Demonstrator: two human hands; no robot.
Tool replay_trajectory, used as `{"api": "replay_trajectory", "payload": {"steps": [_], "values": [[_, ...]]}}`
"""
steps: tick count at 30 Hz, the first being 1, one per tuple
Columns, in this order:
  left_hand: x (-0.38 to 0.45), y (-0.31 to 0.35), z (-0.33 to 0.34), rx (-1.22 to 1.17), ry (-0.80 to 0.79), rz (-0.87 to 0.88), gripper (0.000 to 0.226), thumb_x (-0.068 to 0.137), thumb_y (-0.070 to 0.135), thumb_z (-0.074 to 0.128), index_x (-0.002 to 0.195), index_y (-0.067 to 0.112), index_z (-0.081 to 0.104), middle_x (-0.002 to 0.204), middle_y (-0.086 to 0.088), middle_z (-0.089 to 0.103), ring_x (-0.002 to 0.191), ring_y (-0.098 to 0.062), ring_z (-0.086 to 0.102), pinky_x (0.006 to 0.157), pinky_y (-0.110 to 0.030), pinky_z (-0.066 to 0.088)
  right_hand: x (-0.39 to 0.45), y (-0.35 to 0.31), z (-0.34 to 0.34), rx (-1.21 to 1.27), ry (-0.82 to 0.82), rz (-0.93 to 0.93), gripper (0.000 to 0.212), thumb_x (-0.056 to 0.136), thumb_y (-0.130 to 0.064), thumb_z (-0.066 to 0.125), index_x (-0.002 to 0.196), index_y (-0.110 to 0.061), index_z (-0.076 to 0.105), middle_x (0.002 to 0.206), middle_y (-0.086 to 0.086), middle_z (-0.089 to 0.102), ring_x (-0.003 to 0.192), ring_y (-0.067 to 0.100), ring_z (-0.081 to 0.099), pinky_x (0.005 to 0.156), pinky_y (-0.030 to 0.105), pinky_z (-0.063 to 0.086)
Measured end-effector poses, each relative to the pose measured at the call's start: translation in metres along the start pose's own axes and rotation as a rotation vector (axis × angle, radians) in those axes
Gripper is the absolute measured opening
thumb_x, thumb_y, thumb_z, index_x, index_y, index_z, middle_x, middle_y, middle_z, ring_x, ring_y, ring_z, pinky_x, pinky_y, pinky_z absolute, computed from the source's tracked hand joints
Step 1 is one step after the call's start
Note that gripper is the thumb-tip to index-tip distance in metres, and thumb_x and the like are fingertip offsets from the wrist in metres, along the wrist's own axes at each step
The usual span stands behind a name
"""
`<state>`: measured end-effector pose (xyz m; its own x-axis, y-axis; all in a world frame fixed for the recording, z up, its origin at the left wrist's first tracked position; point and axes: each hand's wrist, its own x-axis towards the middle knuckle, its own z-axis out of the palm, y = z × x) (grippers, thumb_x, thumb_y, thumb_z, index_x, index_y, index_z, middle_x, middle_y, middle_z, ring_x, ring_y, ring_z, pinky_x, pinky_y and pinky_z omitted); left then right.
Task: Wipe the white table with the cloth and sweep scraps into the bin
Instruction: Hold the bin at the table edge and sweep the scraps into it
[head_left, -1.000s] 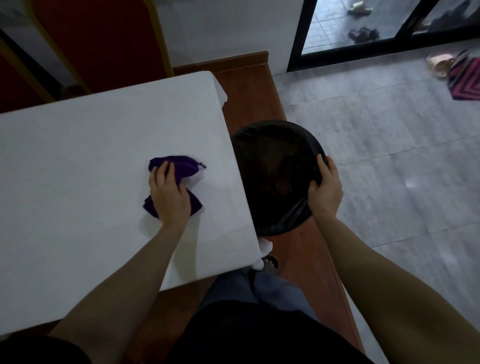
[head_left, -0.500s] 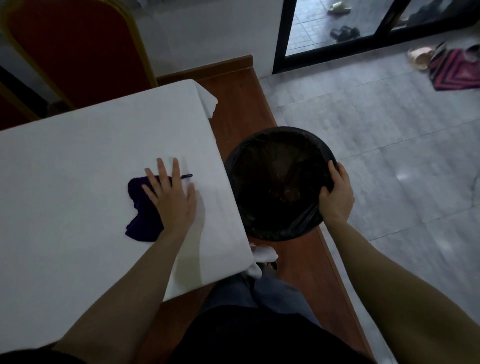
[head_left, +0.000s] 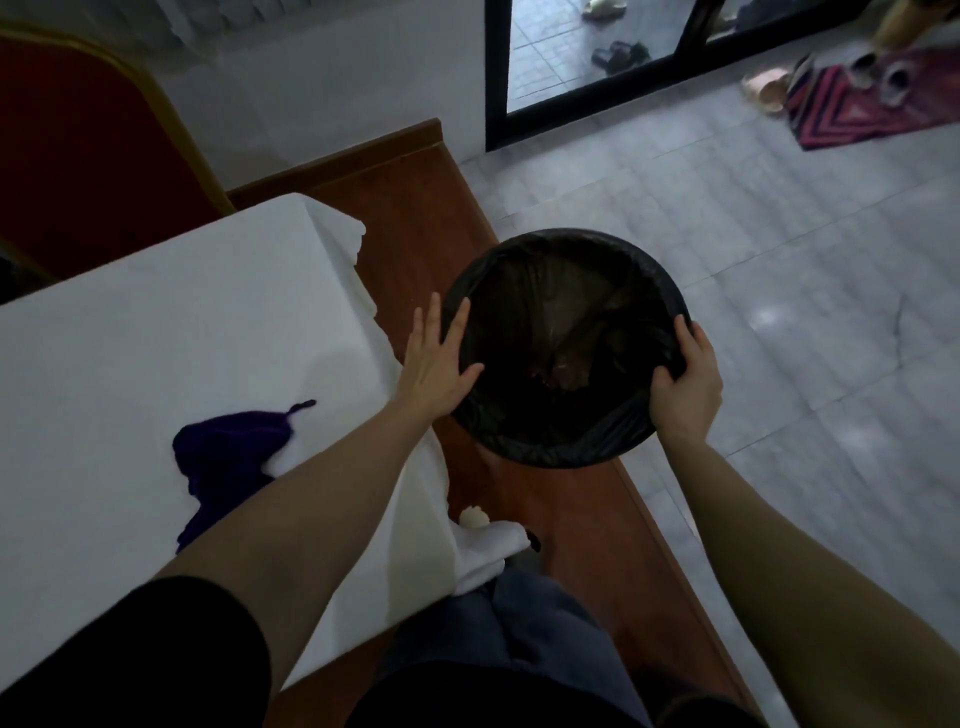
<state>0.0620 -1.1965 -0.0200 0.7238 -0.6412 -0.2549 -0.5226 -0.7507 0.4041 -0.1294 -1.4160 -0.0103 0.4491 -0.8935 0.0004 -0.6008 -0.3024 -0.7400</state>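
The purple cloth (head_left: 228, 457) lies crumpled on the white table (head_left: 130, 364), partly hidden under the left forearm and behind the left hand (head_left: 434, 364) – fingers straight, at the bin (head_left: 566, 348) rim – while the right hand (head_left: 685, 382) grips the far rim; any scraps inside are too dark to make out.

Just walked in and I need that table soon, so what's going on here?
A person is cleaning the white table. The purple cloth lies on it, not held. The left hand, fingers straight, is at the near rim of the black-lined bin, while the right hand grips the opposite rim. The bin sits beside the table's edge, with some scraps at its bottom.
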Motion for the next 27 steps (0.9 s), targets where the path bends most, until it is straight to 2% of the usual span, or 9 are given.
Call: {"api": "replay_trajectory", "payload": {"steps": [3, 5, 7, 9, 12, 14, 18, 23, 27], "values": [[0.017, 0.004, 0.016, -0.06, -0.105, -0.085, 0.088, 0.098, 0.034, 0.056, 0.155, 0.035, -0.011, 0.162, -0.008, -0.025, 0.151, -0.035, -0.01, 0.122, -0.049, 0.015, 0.011, 0.016, 0.003, 0.041, 0.009, 0.035, 0.07, 0.084, 0.002, 0.047, 0.147, -0.03, 0.044, 0.155, -0.001, 0.037, 0.141, 0.016, 0.034, 0.111, 0.02, 0.023], [0.028, 0.003, 0.027, -0.09, -0.153, -0.098, 0.088, 0.099, 0.027, 0.055, 0.155, 0.035, -0.013, 0.161, -0.007, -0.028, 0.15, -0.037, 0.009, 0.116, -0.049, 0.031, 0.018, 0.029, 0.01, 0.067, 0.012, 0.044, 0.071, 0.083, 0.003, 0.047, 0.146, -0.03, 0.045, 0.155, 0.0, 0.038, 0.141, 0.016, 0.035, 0.111, 0.019, 0.023], [0.039, 0.001, 0.04, -0.113, -0.191, -0.11, 0.089, 0.099, 0.018, 0.053, 0.155, 0.034, -0.015, 0.161, -0.007, -0.028, 0.132, -0.039, 0.042, 0.093, -0.043, 0.049, 0.025, 0.045, 0.021, 0.074, 0.004, 0.058, 0.071, 0.083, 0.003, 0.047, 0.146, -0.03, 0.045, 0.154, -0.001, 0.038, 0.141, 0.015, 0.035, 0.111, 0.02, 0.024], [0.051, -0.001, 0.057, -0.115, -0.201, -0.137, 0.09, 0.098, 0.01, 0.051, 0.155, 0.033, -0.015, 0.162, -0.005, -0.027, 0.119, -0.039, 0.051, 0.075, -0.038, 0.048, 0.029, 0.066, 0.037, 0.084, -0.007, 0.078, 0.072, 0.082, 0.003, 0.046, 0.146, -0.03, 0.045, 0.155, -0.002, 0.038, 0.141, 0.014, 0.034, 0.111, 0.019, 0.023], [0.07, -0.011, 0.093, -0.105, -0.204, -0.184, 0.094, 0.096, 0.003, 0.052, 0.155, 0.032, -0.014, 0.162, -0.003, -0.026, 0.126, -0.039, 0.046, 0.073, -0.035, 0.043, 0.034, 0.102, 0.069, 0.119, -0.016, 0.092, 0.072, 0.082, 0.005, 0.047, 0.146, -0.028, 0.045, 0.155, 0.0, 0.038, 0.142, 0.011, 0.032, 0.109, 0.008, 0.019], [0.082, -0.02, 0.124, -0.102, -0.207, -0.218, 0.097, 0.094, 0.0, 0.054, 0.155, 0.033, -0.015, 0.162, -0.001, -0.028, 0.128, -0.04, 0.043, 0.074, -0.035, 0.043, 0.036, 0.13, 0.096, 0.128, -0.022, 0.1, 0.072, 0.08, 0.006, 0.047, 0.146, -0.024, 0.046, 0.154, 0.003, 0.039, 0.142, 0.012, 0.032, 0.108, 0.006, 0.018], [0.1, -0.041, 0.19, -0.073, -0.222, -0.29, 0.102, 0.092, -0.004, 0.055, 0.154, 0.034, -0.016, 0.16, 0.003, -0.031, 0.131, -0.041, 0.039, 0.078, -0.039, 0.05, 0.036, 0.19, 0.153, 0.117, -0.043, 0.115, 0.072, 0.079, 0.009, 0.048, 0.146, -0.019, 0.047, 0.153, 0.007, 0.04, 0.142, 0.017, 0.033, 0.105, -0.001, 0.015], [0.118, -0.069, 0.26, -0.01, -0.24, -0.353, 0.101, 0.093, -0.004, 0.054, 0.155, 0.033, -0.016, 0.161, 0.003, -0.03, 0.133, -0.039, 0.035, 0.079, -0.035, 0.047, 0.033, 0.252, 0.215, 0.066, -0.102, 0.146, 0.071, 0.084, 0.009, 0.049, 0.148, -0.02, 0.042, 0.156, 0.005, 0.036, 0.143, 0.018, 0.032, 0.107, 0.006, 0.016], [0.133, -0.093, 0.301, 0.012, -0.26, -0.381, 0.101, 0.093, -0.004, 0.054, 0.154, 0.032, -0.018, 0.16, 0.003, -0.031, 0.133, -0.039, 0.035, 0.079, -0.035, 0.048, 0.032, 0.285, 0.252, 0.043, -0.13, 0.121, 0.07, 0.086, 0.009, 0.048, 0.149, -0.019, 0.041, 0.157, 0.006, 0.034, 0.144, 0.018, 0.03, 0.103, -0.001, 0.012]]}}
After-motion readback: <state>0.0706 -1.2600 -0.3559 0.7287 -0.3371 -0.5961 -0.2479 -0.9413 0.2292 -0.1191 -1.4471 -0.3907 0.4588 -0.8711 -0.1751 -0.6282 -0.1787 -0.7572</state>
